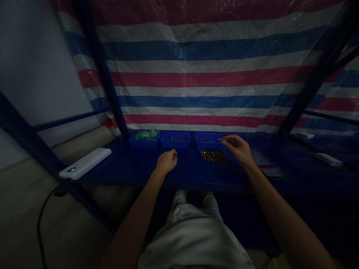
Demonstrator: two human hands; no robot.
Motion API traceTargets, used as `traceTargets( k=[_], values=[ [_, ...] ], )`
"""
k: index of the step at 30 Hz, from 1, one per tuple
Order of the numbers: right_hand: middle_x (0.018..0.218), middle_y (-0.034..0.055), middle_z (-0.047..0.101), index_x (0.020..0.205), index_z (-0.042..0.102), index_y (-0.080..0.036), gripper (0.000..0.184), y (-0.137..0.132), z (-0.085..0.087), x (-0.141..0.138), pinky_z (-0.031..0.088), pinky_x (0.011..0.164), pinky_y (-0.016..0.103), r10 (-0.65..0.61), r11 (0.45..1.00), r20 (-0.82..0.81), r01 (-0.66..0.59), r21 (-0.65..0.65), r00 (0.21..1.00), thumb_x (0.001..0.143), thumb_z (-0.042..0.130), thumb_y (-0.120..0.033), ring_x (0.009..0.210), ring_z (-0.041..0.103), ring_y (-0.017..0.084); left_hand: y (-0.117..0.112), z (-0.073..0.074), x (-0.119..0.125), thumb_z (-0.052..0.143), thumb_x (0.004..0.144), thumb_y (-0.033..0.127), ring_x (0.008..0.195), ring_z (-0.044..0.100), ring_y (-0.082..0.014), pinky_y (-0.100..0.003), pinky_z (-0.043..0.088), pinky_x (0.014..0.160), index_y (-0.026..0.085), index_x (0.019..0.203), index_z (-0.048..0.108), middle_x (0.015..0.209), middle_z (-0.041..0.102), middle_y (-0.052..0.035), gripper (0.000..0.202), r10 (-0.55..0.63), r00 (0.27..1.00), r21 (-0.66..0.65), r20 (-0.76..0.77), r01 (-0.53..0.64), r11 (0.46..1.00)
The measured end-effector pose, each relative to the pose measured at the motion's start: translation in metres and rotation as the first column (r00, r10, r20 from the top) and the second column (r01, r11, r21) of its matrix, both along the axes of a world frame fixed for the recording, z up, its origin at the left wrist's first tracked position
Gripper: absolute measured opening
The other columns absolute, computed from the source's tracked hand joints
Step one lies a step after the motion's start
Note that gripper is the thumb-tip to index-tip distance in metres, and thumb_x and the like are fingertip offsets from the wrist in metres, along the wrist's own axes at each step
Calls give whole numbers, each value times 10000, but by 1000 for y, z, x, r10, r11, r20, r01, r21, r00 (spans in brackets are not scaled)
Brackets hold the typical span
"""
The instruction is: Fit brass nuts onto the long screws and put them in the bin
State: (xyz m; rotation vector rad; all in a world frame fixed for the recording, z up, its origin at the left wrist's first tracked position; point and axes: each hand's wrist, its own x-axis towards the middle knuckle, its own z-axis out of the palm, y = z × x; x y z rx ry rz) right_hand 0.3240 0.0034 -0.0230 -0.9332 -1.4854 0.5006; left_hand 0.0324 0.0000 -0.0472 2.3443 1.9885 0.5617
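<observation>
My right hand (238,150) is raised by the right end of the right blue bin (209,145), thumb and fingers pinched together. A small shiny metal piece shows at the fingertips, too small to name exactly. Below and left of that hand, a pile of small brass-coloured metal pieces (212,156) lies on the blue tabletop (190,170). My left hand (166,161) rests on the tabletop in front of the middle blue bin (175,144), its fingers curled in. Whatever those fingers hold, if anything, is hidden. Thin metal pieces lie in the middle and right bins.
A third blue bin (144,143) at the left holds green and white pieces. On the left edge sits a white power bank (85,163) with a black cable. Right of the pile lie flat clear and red packets (263,164). Blue posts and a striped tarp (185,78) stand behind.
</observation>
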Motion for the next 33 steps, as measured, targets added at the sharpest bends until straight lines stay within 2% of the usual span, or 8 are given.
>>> traceTargets(
  k=[5, 10, 13, 16, 18, 24, 29, 33],
  values=[
    [910, 75, 687, 848, 555, -192, 319, -4, 3, -5, 467, 835, 361, 71, 997, -128, -74, -26, 989, 666, 667, -429, 914, 631, 198, 1, -1, 0, 422, 808, 229, 826, 608, -168, -257, 421, 711, 238, 964, 576, 903, 660, -31, 221, -12, 1000, 23, -11, 12, 1000],
    [784, 62, 689, 830, 572, -172, 314, 19, 12, -7, 491, 743, 320, -66, 998, -129, 66, -8, 989, 674, 649, -432, 767, 650, 177, 4, -4, 0, 419, 809, 238, 820, 607, -168, -260, 420, 710, 240, 969, 577, 916, 660, -31, 224, -2, 1000, 16, -16, 2, 1000],
    [694, 61, 667, 790, 588, -153, 330, 41, 15, -5, 490, 656, 295, -188, 981, 15, 189, -34, 982, 654, 650, -447, 662, 636, 177, 4, -4, -1, 422, 807, 237, 817, 606, -163, -250, 416, 693, 240, 958, 571, 910, 660, -25, 213, -6, 1000, 32, -24, 7, 999],
    [669, 64, 656, 809, 612, -147, 332, 56, 15, 0, 475, 625, 287, -316, 942, 249, 335, -37, 916, 655, 647, -438, 646, 622, 186, 3, -3, -1, 418, 806, 233, 815, 608, -168, -253, 415, 679, 240, 947, 567, 900, 660, -25, 205, -13, 1000, 41, -28, 14, 999],
    [698, 67, 662, 849, 619, -147, 320, 57, 14, 5, 471, 636, 284, -358, 925, 324, 381, -7, 876, 685, 620, -422, 669, 620, 186, 2, -2, -1, 418, 808, 232, 822, 608, -170, -255, 416, 686, 239, 947, 566, 897, 660, -28, 204, -10, 1000, 30, -25, 11, 999],
    [767, 60, 666, 891, 617, -154, 269, 30, -3, 22, 464, 654, 271, -337, 939, 415, 335, 82, 845, 766, 535, -378, 688, 612, 166, 1, 0, 1, 423, 811, 233, 835, 603, -160, -248, 415, 708, 242, 957, 566, 911, 657, -25, 205, 0, 1000, 11, -18, 0, 1000],
    [774, 61, 676, 823, 640, -168, 187, 22, -30, 38, 444, 649, 261, -340, 893, 634, 451, -15, 694, 772, 529, -309, 706, 621, 177, 2, -2, 1, 424, 806, 233, 823, 601, -161, -249, 414, 698, 240, 959, 567, 907, 656, -27, 209, 0, 1000, 17, -18, 1, 1000],
    [782, 69, 685, 808, 662, -177, 215, 26, -36, 42, 436, 639, 254, -314, 853, 720, 517, -72, 619, 781, 524, -340, 723, 630, 185, 2, 0, 2, 419, 804, 231, 804, 605, -163, -250, 416, 684, 242, 958, 570, 892, 658, -27, 216, 4, 1000, 8, -22, -4, 1000]
  ],
)
